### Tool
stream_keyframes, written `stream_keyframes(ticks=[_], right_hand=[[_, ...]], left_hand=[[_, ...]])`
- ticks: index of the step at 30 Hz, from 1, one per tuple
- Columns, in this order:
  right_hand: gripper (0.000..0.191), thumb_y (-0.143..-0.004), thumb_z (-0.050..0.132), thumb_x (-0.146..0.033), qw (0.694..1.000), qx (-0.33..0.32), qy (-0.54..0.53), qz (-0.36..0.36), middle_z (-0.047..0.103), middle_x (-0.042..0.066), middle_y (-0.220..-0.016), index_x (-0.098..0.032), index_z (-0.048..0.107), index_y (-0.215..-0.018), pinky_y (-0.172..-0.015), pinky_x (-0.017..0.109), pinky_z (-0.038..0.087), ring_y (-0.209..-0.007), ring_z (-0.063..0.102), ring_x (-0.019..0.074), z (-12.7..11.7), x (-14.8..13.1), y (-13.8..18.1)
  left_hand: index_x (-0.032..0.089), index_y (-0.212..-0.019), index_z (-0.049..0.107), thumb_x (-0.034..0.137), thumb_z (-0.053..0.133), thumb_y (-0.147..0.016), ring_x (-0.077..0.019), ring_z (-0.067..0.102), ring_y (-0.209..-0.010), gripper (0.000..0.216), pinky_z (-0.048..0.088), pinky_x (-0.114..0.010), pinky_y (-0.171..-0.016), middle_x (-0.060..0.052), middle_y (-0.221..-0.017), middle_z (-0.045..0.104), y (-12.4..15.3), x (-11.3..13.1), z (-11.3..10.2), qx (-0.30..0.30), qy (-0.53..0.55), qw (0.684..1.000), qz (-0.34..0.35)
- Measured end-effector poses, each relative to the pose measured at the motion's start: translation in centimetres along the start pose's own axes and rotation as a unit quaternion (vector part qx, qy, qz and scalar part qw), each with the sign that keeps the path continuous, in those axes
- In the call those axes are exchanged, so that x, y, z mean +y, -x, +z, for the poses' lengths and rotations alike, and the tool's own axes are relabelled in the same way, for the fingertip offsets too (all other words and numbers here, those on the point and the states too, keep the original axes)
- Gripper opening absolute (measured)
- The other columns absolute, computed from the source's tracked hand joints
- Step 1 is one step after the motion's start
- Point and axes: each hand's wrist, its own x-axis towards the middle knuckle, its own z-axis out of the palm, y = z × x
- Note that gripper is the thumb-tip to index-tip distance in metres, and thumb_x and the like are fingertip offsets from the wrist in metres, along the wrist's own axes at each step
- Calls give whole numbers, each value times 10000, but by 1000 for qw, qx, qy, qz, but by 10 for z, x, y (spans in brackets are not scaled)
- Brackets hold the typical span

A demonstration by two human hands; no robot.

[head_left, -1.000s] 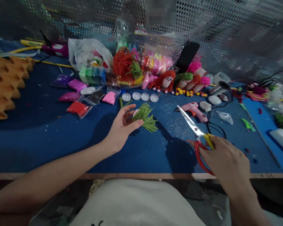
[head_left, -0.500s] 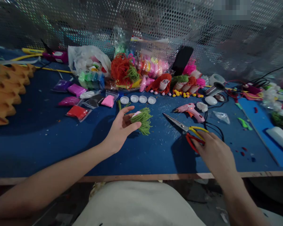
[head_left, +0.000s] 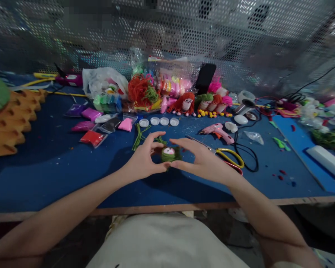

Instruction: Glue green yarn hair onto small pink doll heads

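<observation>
My left hand and my right hand meet over the blue table and both grip a small doll head with green yarn hair, its pale face turned towards me. The fingers of each hand curl round its sides. The scissors with red and yellow handles lie on the table just right of my right hand, let go. Loose green yarn strands lie just behind my left hand.
A pink glue gun and black cable lie right of the scissors. Finished yarn-haired dolls, white caps, bags of coloured clay and orange yarn fill the back. Orange foam shapes sit left; a mesh screen stands behind.
My right hand has put down the scissors and moved left to the doll head. My left hand has turned the doll head so that its face shows, and both hands now hold it.
</observation>
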Motion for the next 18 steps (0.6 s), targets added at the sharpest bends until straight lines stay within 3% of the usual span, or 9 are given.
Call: stream_keyframes(ticks=[2,6,10,13,16,18], right_hand=[[559,-877,715,-486,999,-37,-37,-9,694,89,-1313,-254,609,-1374,-967,401,550,-1166,667,249,1,11,-10],[520,-831,763,-487,997,-22,-79,-16,728,79,-1215,-235,671,-1277,-980,410,542,-1094,687,239,2,29,-18],[488,-796,803,-449,993,-24,-110,-20,728,80,-1178,-206,692,-1204,-980,402,535,-1069,685,228,6,35,-18],[487,-770,817,-433,984,-7,-179,-3,733,84,-1143,-197,677,-1172,-971,401,536,-1030,690,221,13,40,-18],[477,-722,832,-465,963,43,-263,41,745,73,-1071,-201,674,-1087,-944,395,543,-986,691,220,20,46,-19],[491,-691,845,-489,937,63,-335,71,745,61,-1053,-212,674,-1058,-920,384,554,-970,695,217,23,49,-19]], left_hand=[[281,-1440,367,216,824,-667,-254,701,-1106,901,530,-472,-1046,-86,-1208,683,-1,4,-1,4,-32,999,16],[270,-1475,334,247,817,-666,-255,711,-1040,943,575,-482,-967,-164,-1396,571,-6,16,-3,26,-116,992,34],[270,-1544,260,243,807,-664,-288,724,-1025,1037,583,-499,-933,-223,-1560,417,-12,27,-3,-11,-208,977,53],[296,-1568,242,228,779,-697,-311,723,-1083,1025,583,-478,-940,-205,-1640,322,-18,32,-4,-42,-237,967,79],[296,-1558,276,280,783,-739,-325,696,-1175,963,562,-473,-997,-177,-1626,374,-21,31,-4,-9,-208,973,103],[247,-1510,369,358,797,-758,-328,680,-1203,873,551,-477,-1020,-167,-1521,519,-20,27,-2,32,-180,978,101]])
